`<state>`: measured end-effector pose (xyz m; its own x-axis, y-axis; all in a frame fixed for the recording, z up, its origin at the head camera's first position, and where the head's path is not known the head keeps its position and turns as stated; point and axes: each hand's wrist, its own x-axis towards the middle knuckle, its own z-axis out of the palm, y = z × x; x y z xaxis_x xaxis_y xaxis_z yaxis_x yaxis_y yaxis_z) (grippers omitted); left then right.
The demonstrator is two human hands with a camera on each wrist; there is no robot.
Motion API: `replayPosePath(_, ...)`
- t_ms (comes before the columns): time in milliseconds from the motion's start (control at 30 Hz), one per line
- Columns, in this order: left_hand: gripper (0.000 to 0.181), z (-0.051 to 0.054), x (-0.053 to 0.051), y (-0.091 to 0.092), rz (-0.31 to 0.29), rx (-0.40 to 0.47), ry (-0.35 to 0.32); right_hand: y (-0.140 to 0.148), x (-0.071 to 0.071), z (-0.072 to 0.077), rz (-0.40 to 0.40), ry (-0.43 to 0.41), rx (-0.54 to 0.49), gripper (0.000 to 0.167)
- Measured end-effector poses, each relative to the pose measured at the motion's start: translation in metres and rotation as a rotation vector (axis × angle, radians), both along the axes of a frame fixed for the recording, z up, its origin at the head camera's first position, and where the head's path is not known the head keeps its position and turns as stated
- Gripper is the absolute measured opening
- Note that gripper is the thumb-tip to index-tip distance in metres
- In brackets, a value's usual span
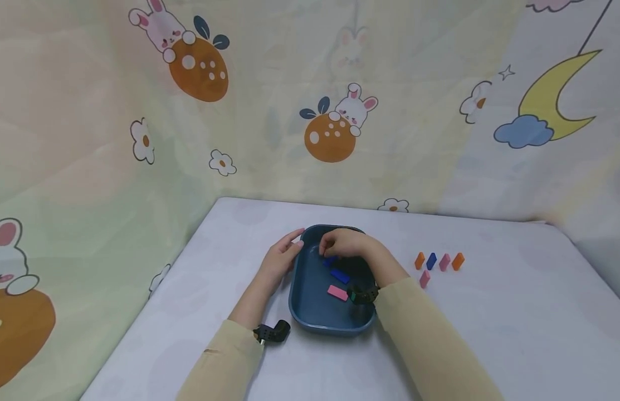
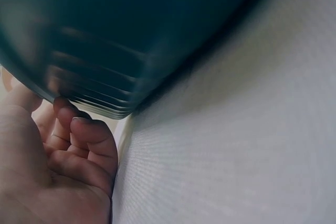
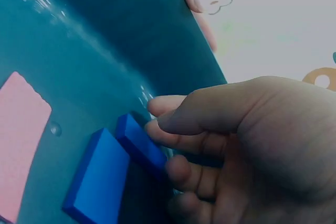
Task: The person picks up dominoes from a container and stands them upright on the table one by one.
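A dark blue-green tray (image 1: 299, 312) stands on the table. My left hand (image 1: 281, 257) holds its far left side. In the left wrist view, the fingers (image 2: 97, 135) of that hand curl against the outside of the tray's wall. My right hand (image 1: 346, 243) reaches into the tray's far end. In the right wrist view, its thumb and fingertips come close together beside a blue block (image 3: 144, 148), with no block visible between them. A second blue block (image 3: 100, 179) lies alongside, and a pink block (image 1: 337, 292) lies flat nearer the front.
Several small blocks stand on the table to the right of the tray: two orange ones (image 1: 419, 260), a blue one (image 1: 431, 261) and two pink ones (image 1: 444, 262). A patterned cloth (image 1: 269, 133) hangs behind and left of the white table (image 1: 490, 334).
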<state>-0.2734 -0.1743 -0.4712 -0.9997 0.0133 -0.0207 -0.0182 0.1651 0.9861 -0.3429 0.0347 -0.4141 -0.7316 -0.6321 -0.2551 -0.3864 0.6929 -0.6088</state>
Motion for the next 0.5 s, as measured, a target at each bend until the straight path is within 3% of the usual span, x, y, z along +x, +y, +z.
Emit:
replayPosePath(233,0.037,0.0024,0.0015,-0.0001,-0.011,0.004,-0.01,-0.0018,0.0055,-0.0035,0.063,-0.106,-0.014,0.015)
replayPosePath(500,0.037,0.0021,0.0018,-0.0004,-0.005,0.0,-0.011,-0.004,0.0082,-0.0028,0.106,-0.039,0.085,0.03)
